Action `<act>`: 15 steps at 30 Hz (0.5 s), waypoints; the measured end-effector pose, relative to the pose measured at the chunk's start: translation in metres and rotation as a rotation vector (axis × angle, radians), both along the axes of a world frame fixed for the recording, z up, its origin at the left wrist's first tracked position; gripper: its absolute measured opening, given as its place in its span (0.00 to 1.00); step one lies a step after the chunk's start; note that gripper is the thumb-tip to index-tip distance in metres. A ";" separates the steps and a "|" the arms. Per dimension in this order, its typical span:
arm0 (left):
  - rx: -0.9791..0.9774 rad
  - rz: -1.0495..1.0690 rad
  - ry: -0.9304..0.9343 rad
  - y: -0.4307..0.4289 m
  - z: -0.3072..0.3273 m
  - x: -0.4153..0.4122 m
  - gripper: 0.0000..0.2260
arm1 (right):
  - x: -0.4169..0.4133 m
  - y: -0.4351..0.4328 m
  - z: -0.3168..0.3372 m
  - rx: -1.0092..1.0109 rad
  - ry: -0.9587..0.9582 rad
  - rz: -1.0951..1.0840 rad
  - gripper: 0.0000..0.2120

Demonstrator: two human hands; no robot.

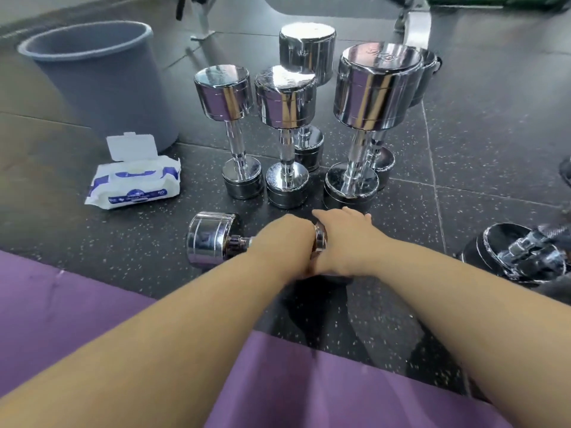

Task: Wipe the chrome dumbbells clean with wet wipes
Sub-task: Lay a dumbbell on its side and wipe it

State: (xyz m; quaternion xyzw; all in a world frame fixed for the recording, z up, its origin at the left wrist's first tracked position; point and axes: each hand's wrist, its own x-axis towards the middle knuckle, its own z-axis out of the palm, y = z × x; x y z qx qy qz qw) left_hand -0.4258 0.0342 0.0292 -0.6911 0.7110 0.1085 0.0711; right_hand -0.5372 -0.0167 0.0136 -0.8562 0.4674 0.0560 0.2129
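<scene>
Rolling the lying dumbbell [213,239] forward on the floor [482,156] could topple the standing dumbbells [285,100] just beyond it: your left grip [284,239] curls round its handle, your right grip [343,231] covers one head, closure impossible to tell, and open room lies left, toward the wet wipes pack [136,185]

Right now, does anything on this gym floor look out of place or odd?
The nearest chrome dumbbell lies on its side while five others stand on end; the wet wipes pack has its lid flipped open.
</scene>
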 end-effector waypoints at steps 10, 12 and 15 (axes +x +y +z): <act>0.134 -0.070 -0.051 -0.001 0.016 0.036 0.12 | 0.000 -0.008 0.001 -0.002 0.064 0.068 0.59; 0.044 -0.081 -0.083 -0.010 0.011 0.024 0.10 | 0.001 -0.011 0.001 0.007 0.077 0.071 0.58; -0.054 -0.099 -0.062 -0.020 -0.004 0.011 0.09 | 0.002 -0.018 -0.004 -0.011 0.073 0.083 0.53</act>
